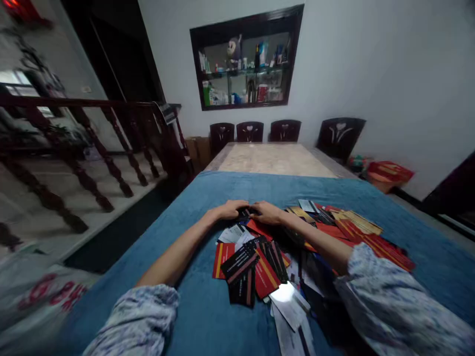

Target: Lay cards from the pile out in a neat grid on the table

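Observation:
A loose pile of cards (260, 267), red, black, white and gold, lies spread on a blue cloth (193, 316) over the table. My left hand (232, 209) and my right hand (266, 212) rest palm down at the far end of the pile, fingertips almost meeting. Both curl over some dark cards (248, 213) between them. What the fingers grip is hidden under the hands. More red and gold cards (356, 230) fan out to the right of my right forearm.
Beyond the cloth lies the bare table top (272, 159), with several dark chairs (249, 131) at its far end. A wall cabinet (245, 62) holds bottles. A wooden railing (92, 143) runs along the left. Red boxes (388, 173) sit on the floor at right.

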Motion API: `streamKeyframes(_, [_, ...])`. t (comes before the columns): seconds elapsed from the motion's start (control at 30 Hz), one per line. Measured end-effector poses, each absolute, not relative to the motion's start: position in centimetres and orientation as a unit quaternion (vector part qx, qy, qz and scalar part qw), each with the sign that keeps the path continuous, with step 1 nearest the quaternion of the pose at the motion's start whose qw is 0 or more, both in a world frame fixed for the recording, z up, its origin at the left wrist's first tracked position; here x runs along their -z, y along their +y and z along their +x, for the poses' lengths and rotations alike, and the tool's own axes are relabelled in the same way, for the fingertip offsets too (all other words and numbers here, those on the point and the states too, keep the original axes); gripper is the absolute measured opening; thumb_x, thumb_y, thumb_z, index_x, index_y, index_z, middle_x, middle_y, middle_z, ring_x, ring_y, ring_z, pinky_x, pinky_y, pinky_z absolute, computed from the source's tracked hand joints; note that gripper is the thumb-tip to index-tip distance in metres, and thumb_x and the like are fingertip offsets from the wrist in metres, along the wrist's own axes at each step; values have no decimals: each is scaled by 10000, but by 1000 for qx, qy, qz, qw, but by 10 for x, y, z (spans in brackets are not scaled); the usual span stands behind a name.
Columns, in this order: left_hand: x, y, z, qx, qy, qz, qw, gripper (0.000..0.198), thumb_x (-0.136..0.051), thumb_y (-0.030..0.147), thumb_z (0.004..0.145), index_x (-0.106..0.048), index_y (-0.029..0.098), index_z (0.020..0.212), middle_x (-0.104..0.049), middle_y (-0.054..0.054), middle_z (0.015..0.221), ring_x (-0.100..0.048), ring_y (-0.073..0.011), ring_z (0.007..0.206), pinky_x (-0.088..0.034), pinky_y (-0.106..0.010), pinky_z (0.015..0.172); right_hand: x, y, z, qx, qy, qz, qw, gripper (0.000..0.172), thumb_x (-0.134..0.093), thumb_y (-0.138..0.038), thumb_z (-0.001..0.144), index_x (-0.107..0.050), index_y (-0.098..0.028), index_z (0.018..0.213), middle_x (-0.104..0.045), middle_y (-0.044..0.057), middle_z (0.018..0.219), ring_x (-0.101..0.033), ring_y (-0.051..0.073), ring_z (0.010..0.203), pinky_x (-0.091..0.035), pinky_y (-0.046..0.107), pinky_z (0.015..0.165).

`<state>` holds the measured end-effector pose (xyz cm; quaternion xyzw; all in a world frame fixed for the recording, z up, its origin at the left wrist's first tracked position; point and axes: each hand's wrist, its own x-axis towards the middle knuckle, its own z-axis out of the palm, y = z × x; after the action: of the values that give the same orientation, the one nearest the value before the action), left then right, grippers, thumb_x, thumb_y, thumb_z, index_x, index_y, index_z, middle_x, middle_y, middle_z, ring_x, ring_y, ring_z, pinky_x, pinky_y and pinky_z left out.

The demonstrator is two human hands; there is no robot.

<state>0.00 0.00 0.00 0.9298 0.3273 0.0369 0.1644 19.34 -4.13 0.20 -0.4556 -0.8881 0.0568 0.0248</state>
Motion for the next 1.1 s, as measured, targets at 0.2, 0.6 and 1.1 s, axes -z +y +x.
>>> streamKeyframes(0.2, [8, -12, -26, -29, 339, 932, 123, 709, -501, 27, 714, -522, 205, 1399, -503, -92, 1473, -438, -281, 1354, -338, -451, 1137, 5, -46, 195, -54, -892, -446, 51, 332, -506, -286, 951, -680, -137, 1191, -683, 148, 1171, -624, 246, 1070, -436, 301, 920])
streamKeyframes(0.6, [9, -52, -49, -76, 434, 897, 36, 602, -446, 25, 753, -595, 192, 1312, -563, -114, 1135, -499, -249, 1061, -423, -401, 949, -13, -78, 183, -10, -887, -460, 45, 272, -488, -288, 954, -710, -227, 1099, -672, 106, 1093, -609, 247, 1027, -432, 289, 766])
streamKeyframes(1.1, [3, -81, -34, -96, 457, 883, 52, 332, -523, 402, 930, -674, 273, 1197, -579, -93, 1284, -443, -315, 1145, -372, -542, 968, 6, -20, 153, -61, -931, -351, 81, 621, -563, -3, 730, -591, -183, 1324, -592, 92, 1376, -549, 256, 1195, -454, 348, 940])
